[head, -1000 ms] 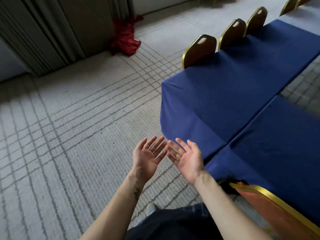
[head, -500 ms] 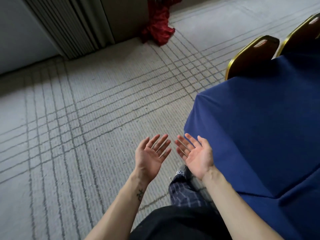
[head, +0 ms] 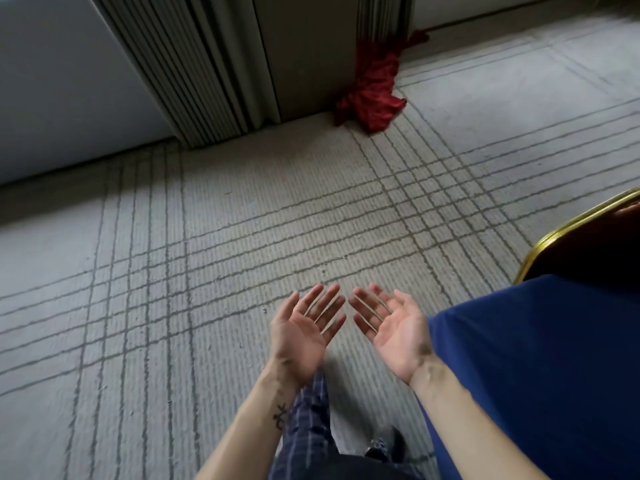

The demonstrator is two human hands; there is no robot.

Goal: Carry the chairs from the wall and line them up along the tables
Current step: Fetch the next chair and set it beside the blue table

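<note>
The left hand (head: 304,336) and right hand (head: 391,332) are held wide, empty. The blue-clothed table (head: 536,358) has been left at 4 o'clock and the wall (head: 52,81) faced at 11: another fetch is likely begun.

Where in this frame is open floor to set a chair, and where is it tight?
Bare carpet spreads ahead of the left hand and right hand, up to the folded partition and red cloth. Crowded at right: blue-clothed table, gold-framed chair behind its corner.

In view: 1 chair (head: 588,244) and 1 blue-covered table (head: 536,358). 1 red cloth bundle (head: 372,95), 1 shoe (head: 384,445). Hands: 2, my left hand (head: 301,337) and right hand (head: 394,337).
</note>
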